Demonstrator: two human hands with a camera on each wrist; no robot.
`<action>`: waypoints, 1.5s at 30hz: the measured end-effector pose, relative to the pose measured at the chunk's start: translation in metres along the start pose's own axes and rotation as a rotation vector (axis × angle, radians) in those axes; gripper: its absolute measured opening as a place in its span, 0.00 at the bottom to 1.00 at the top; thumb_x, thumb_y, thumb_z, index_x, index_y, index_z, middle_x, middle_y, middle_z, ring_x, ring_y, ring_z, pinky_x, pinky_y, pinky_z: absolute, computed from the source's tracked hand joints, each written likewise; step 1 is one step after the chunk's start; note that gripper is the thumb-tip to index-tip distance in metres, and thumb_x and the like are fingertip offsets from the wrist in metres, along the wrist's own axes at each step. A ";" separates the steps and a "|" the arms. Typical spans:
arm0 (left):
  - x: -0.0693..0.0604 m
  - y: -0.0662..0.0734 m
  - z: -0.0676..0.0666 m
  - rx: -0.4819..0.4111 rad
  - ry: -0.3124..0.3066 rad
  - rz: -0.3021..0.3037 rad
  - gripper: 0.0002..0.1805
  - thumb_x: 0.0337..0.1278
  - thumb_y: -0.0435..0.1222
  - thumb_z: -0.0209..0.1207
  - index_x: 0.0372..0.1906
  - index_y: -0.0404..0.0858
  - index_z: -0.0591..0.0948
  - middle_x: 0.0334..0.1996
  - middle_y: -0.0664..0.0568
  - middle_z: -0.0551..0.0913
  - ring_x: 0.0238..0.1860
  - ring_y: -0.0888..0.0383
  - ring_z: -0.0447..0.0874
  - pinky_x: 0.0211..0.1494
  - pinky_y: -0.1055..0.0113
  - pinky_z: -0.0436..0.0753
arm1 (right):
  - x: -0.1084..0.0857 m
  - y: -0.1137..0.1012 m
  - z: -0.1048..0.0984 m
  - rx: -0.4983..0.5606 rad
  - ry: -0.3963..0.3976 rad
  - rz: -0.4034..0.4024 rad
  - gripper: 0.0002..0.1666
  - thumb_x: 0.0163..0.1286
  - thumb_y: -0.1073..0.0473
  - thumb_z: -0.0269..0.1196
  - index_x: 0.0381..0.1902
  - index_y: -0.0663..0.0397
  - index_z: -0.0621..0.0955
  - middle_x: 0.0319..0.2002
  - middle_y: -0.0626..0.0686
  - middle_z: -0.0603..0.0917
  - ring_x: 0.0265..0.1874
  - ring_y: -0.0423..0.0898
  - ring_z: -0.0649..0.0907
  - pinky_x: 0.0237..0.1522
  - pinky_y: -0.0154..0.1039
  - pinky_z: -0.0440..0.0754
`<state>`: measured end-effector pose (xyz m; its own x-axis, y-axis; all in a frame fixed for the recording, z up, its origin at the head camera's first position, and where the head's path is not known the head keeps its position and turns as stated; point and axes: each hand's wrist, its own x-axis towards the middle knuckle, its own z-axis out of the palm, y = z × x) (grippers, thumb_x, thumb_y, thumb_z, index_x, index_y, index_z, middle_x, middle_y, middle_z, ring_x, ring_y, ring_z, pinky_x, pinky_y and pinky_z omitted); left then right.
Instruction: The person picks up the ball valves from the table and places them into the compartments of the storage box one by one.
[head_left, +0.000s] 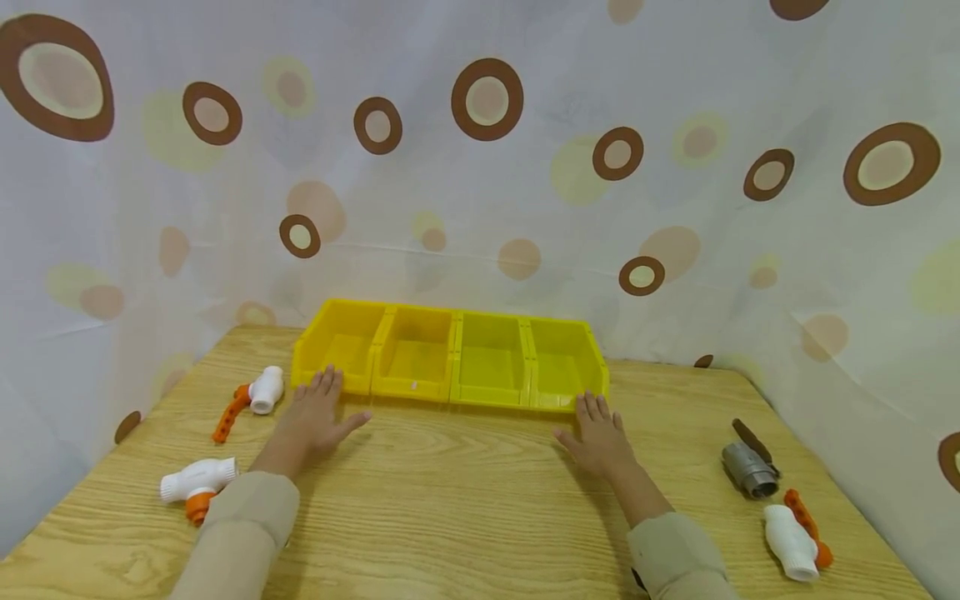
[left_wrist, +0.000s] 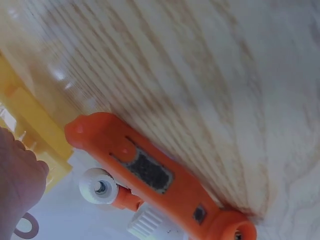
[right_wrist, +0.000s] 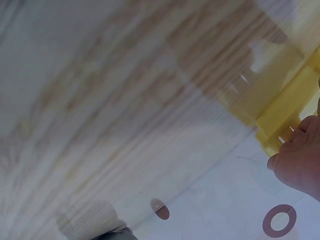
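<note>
A row of joined yellow bins [head_left: 450, 392] stands at the back of the wooden table, with several compartments side by side. My left hand [head_left: 313, 417] is at the front of the leftmost bin, fingers straight and thumb spread, its fingertips at the bin's front edge. At the rightmost bin's front corner is my right hand [head_left: 600, 437], also with straight fingers and nothing held. In the left wrist view the left hand [left_wrist: 17, 180] shows partly beside the yellow plastic. The right wrist view has the right hand [right_wrist: 302, 160] against the bin's edge.
On the left lie two white valves with orange handles, one farther back [head_left: 266, 390] and one nearer [head_left: 198, 481]. A grey valve [head_left: 750, 469] with a dark handle and another white-and-orange valve [head_left: 791, 542] lie on the right. A patterned curtain [head_left: 420, 192] hangs behind the table.
</note>
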<state>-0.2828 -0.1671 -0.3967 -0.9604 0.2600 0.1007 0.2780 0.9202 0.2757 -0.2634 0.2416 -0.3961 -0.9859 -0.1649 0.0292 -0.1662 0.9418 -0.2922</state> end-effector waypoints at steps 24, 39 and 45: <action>-0.001 0.005 0.002 -0.026 -0.013 0.010 0.48 0.63 0.58 0.44 0.68 0.20 0.48 0.70 0.27 0.45 0.70 0.32 0.44 0.71 0.40 0.46 | -0.004 0.002 -0.004 -0.035 0.019 0.014 0.41 0.71 0.51 0.49 0.69 0.74 0.50 0.70 0.71 0.49 0.70 0.67 0.47 0.68 0.63 0.45; 0.000 -0.008 0.002 0.002 -0.003 -0.015 0.50 0.61 0.60 0.44 0.68 0.21 0.48 0.70 0.27 0.45 0.70 0.32 0.44 0.71 0.40 0.47 | -0.001 0.001 -0.004 -0.009 0.032 0.010 0.40 0.71 0.51 0.49 0.68 0.75 0.51 0.69 0.72 0.51 0.70 0.67 0.48 0.69 0.63 0.46; 0.001 -0.010 0.002 -0.004 0.008 -0.021 0.51 0.61 0.60 0.44 0.68 0.20 0.48 0.70 0.27 0.44 0.70 0.31 0.43 0.71 0.40 0.47 | -0.002 -0.001 -0.007 -0.013 0.032 0.008 0.39 0.71 0.51 0.50 0.68 0.75 0.53 0.69 0.72 0.53 0.69 0.68 0.50 0.68 0.63 0.46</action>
<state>-0.2861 -0.1753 -0.4012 -0.9657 0.2385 0.1028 0.2582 0.9242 0.2815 -0.2613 0.2431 -0.3891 -0.9874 -0.1475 0.0576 -0.1578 0.9468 -0.2805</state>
